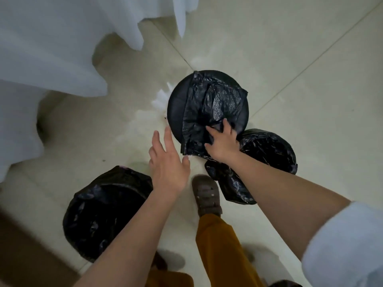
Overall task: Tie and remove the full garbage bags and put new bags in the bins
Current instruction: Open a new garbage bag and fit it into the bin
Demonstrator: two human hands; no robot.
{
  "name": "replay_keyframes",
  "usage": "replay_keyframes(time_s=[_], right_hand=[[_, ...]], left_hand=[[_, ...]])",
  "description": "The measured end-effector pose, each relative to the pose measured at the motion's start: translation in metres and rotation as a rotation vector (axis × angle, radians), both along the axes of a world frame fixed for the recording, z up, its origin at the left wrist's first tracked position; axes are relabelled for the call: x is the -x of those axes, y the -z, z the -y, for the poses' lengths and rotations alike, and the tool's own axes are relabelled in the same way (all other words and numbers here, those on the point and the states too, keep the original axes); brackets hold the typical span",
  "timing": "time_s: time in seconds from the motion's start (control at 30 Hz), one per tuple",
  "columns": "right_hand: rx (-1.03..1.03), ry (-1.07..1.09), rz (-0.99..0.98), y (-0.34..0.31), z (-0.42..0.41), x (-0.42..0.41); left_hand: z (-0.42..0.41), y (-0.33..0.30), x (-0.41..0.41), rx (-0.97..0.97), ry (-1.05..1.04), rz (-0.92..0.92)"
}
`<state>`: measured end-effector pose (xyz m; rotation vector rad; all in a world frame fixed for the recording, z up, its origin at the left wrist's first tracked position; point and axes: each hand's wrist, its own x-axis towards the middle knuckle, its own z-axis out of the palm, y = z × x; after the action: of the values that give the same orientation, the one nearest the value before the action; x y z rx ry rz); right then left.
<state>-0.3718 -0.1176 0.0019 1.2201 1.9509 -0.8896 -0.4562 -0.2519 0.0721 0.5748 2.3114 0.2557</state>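
Observation:
A round black bin (176, 108) stands on the floor ahead of me. A crumpled new black bag (215, 104) lies across its mouth and hangs over the near rim. My right hand (222, 141) grips the bag's near edge. My left hand (167, 162) hovers just left of the bin with fingers spread, holding nothing. A bin lined with a black bag (107, 212) sits at the lower left. Another bagged bin (269, 151) stands to the right, behind my right wrist, with black plastic (234, 185) trailing from it to the floor.
White curtains (51, 48) hang at the upper left, their hems near the pale tiled floor (290, 59). My brown shoe (207, 195) and orange trouser leg stand between the bins. A brown surface shows at the lower left corner.

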Motion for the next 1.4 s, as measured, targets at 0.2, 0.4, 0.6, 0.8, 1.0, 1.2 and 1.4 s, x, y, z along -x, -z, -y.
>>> replay_keyframes(time_s=[0.2,0.4,0.6,0.8,1.0,1.2,1.4], right_hand=[[0.019,0.045,-0.100,-0.016,-0.003,-0.007],[0.009,0.176,-0.220,-0.081,0.005,-0.022],[-0.055,0.191,-0.302,-0.170,0.021,-0.037],[-0.167,0.225,-0.390,-0.260,0.041,-0.048],[-0.268,0.259,-0.438,-0.354,0.076,-0.077],[-0.384,0.299,-0.418,-0.446,0.107,-0.124],[-0.505,0.371,-0.365,-0.527,0.137,-0.184]], left_hand=[[0.004,-0.015,-0.008,0.101,0.033,0.040],[-0.003,-0.073,0.002,0.117,0.044,0.035],[-0.009,-0.149,0.016,0.049,0.122,-0.007],[-0.013,-0.217,0.021,-0.042,0.266,0.036],[-0.003,-0.298,0.009,-0.086,0.396,0.062],[-0.009,-0.386,-0.027,-0.192,0.372,0.387],[-0.015,-0.461,-0.090,-0.278,0.531,0.474]])
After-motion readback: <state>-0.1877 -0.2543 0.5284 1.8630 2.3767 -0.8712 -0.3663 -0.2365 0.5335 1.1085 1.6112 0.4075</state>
